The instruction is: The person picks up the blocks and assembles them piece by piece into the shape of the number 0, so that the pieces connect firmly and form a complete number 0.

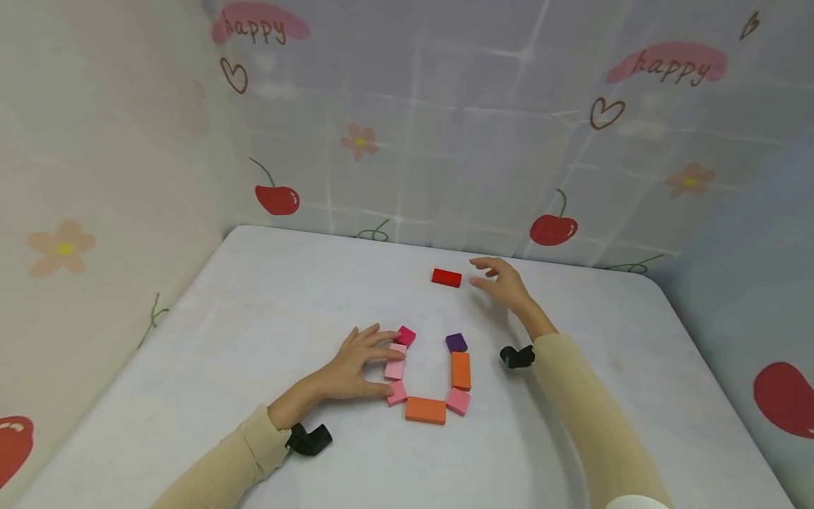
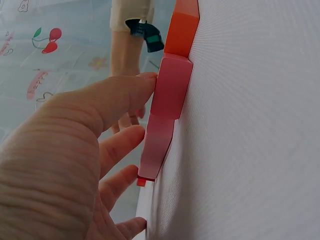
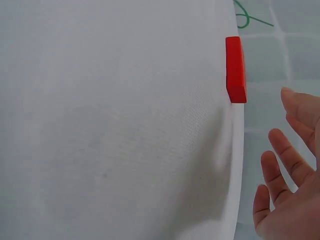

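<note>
Wooden-looking blocks lie in a U shape on the white table. My left hand (image 1: 356, 364) rests along its left side, fingers spread and fairly straight. The thumb is at a pink block (image 1: 398, 396), while other fingertips reach over a light pink block (image 1: 394, 370) and a magenta block (image 1: 407, 335). In the left wrist view, the thumb tip meets the side of the pink block (image 2: 172, 87). At the far side lies a red block (image 1: 446, 278). Just right of it hovers my right hand (image 1: 505, 284), its fingers loosely bent and parted, holding nothing.
An orange block (image 1: 426, 410) forms the bottom of the U. Its right side has a pink block (image 1: 458, 401), an orange block (image 1: 461, 371) and a purple block (image 1: 456, 343). The white table (image 1: 305, 283) meets a printed curtain (image 1: 445, 141) at the back.
</note>
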